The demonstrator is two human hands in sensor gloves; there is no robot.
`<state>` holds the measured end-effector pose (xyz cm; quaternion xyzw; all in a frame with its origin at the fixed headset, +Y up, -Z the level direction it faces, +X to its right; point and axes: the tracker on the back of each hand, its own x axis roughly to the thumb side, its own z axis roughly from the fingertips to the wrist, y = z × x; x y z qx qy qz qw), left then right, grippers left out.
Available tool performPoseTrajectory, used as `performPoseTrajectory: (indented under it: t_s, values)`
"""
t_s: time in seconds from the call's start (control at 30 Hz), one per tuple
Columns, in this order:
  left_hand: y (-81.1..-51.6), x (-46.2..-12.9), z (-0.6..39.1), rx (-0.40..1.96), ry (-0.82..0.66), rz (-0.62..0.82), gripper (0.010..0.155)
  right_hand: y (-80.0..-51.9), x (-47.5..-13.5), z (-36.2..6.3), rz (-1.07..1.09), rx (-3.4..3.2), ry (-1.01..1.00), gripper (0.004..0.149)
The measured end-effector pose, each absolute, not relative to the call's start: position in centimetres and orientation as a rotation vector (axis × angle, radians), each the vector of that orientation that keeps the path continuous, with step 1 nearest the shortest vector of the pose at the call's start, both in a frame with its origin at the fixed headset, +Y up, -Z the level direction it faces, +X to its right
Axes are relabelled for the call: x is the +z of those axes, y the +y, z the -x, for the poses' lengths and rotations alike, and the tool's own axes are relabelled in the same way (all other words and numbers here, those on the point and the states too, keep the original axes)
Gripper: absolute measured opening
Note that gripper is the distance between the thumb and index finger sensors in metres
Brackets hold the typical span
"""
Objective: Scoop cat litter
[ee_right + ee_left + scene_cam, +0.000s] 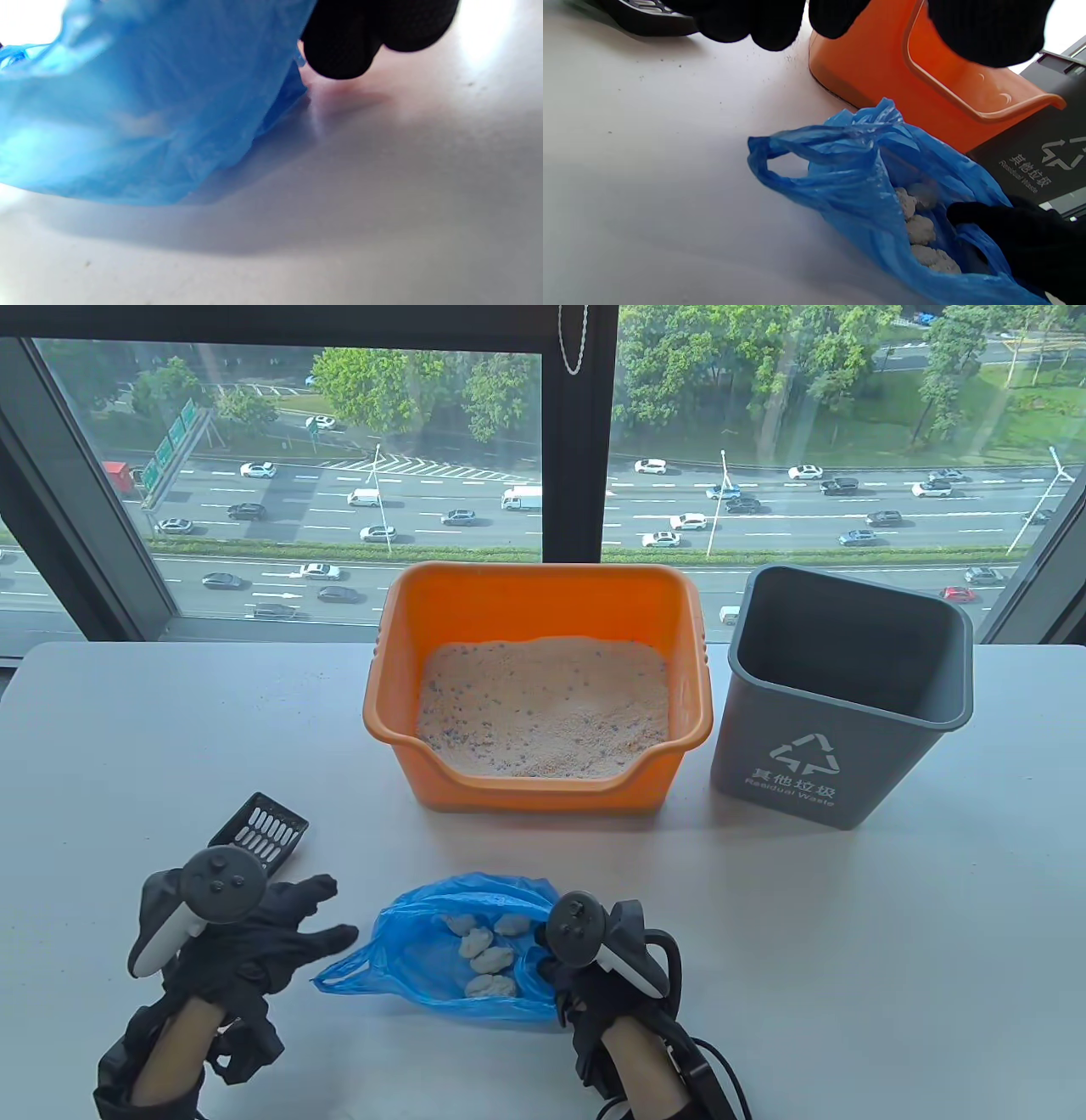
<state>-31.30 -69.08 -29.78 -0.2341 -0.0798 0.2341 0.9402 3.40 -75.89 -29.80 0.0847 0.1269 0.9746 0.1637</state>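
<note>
An orange litter box point(399, 687) holds pale litter point(543, 708) at the table's middle. A black slotted scoop point(259, 831) lies on the table at front left, by itself. A blue plastic bag point(424, 959) lies open near the front edge with several white clumps point(485, 950) inside; it also shows in the left wrist view point(857, 178) with the clumps point(920, 228). My left hand point(331, 912) is open with fingers spread, just left of the bag's handle and not touching it. My right hand point(560, 976) grips the bag's right rim, its fingers point(1009, 237) on the plastic point(148, 106).
A grey waste bin point(840, 695) stands right of the litter box, open at the top. The window frame runs behind the table's far edge. Bare white table point(891, 942) lies to the right of the bag and at far left.
</note>
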Motion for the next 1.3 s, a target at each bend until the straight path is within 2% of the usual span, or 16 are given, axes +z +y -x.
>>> performPoseTrajectory:
  t_s: [0.07,0.17,0.23,0.33,0.37,0.43,0.6,0.67,0.7,0.8,0.93,0.97,1.03,1.13,1.3]
  values:
    - [-70.1,-29.9,30.1,0.362,-0.181,0.534,0.096,-76.0,-29.7,-3.2,-0.243,2.799,0.361,0.050]
    - [-71.8,-30.2,29.1,0.231,-0.153,0.613,0.092,-76.4,-29.7,-2.8,-0.240,2.862,0.350,0.049]
    - [-73.0,-30.6,28.8,0.182,-0.134,0.667,0.080,-76.9,-29.8,-2.5,-0.240,2.930,0.339,0.046]
    - [-73.2,-31.0,29.5,0.207,-0.110,0.677,0.049,-77.0,-30.0,-2.4,-0.207,2.975,0.218,0.035]
    - [-73.1,-31.1,29.8,0.224,-0.109,0.673,0.043,-77.0,-30.1,-2.5,-0.199,2.974,0.201,0.033]
    - [-72.2,-31.2,30.8,0.298,-0.110,0.643,0.040,-76.8,-30.1,-2.7,-0.182,2.978,0.200,0.032]
    - [-68.5,-30.5,32.5,0.527,-0.194,0.407,0.041,-74.5,-29.6,-4.1,-0.171,2.811,0.070,0.032]
    - [-66.9,-29.7,32.7,0.603,-0.227,0.249,0.042,-73.3,-29.2,-4.7,-0.151,2.705,-0.020,0.032]
    - [-65.8,-29.0,32.6,0.629,-0.242,0.109,0.042,-72.1,-28.7,-5.4,-0.140,2.597,-0.106,0.032]
    - [-64.6,-27.7,31.6,0.667,-0.269,-0.119,0.038,-70.2,-27.9,-6.5,-0.158,2.428,-0.204,0.032]
    - [-64.6,-27.8,29.9,0.778,-0.421,-0.239,0.037,-67.9,-27.0,-7.8,-0.175,2.208,-0.323,0.032]
    - [-64.7,-28.1,29.6,0.837,-0.447,-0.242,0.037,-67.5,-27.1,-7.9,-0.180,2.180,-0.331,0.032]
    - [-64.9,-28.6,28.4,1.095,-0.489,-0.154,0.037,-66.1,-27.3,-8.2,-0.193,2.139,-0.321,0.032]
    - [-64.7,-28.9,26.8,1.248,-0.504,-0.107,0.037,-64.5,-27.7,-8.3,-0.209,2.130,-0.357,0.032]
    - [-65.5,-31.0,23.7,1.494,-0.721,0.028,0.036,-61.6,-29.1,-7.4,-0.278,2.125,-0.372,0.032]
